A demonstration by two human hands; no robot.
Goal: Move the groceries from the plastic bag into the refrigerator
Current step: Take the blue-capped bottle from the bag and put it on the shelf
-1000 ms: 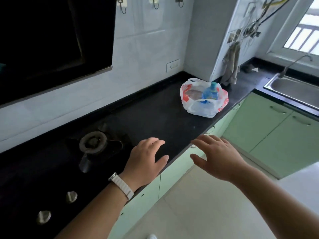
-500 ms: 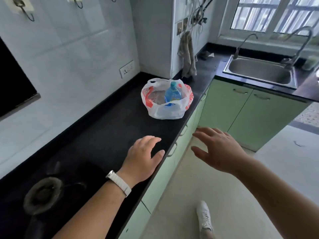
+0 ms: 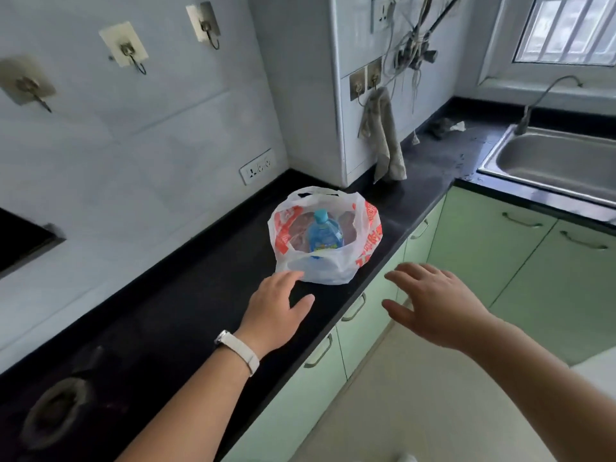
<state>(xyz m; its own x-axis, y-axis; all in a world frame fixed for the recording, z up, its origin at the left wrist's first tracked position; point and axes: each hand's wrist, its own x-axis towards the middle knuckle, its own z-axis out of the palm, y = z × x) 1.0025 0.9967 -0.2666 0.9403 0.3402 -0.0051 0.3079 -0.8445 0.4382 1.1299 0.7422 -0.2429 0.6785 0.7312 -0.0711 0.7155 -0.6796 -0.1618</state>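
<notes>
One plastic bag, one blue bottle, two hands, five wall hooks, one sink

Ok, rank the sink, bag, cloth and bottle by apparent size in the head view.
1. sink and bag: look about alike, and the frame cuts the sink off
2. cloth
3. bottle

The lower part of the blue bottle is hidden by the plastic bag. The reddish items behind it cannot be identified. The sink is cut off by the right edge; the gas burner is blurred.
</notes>
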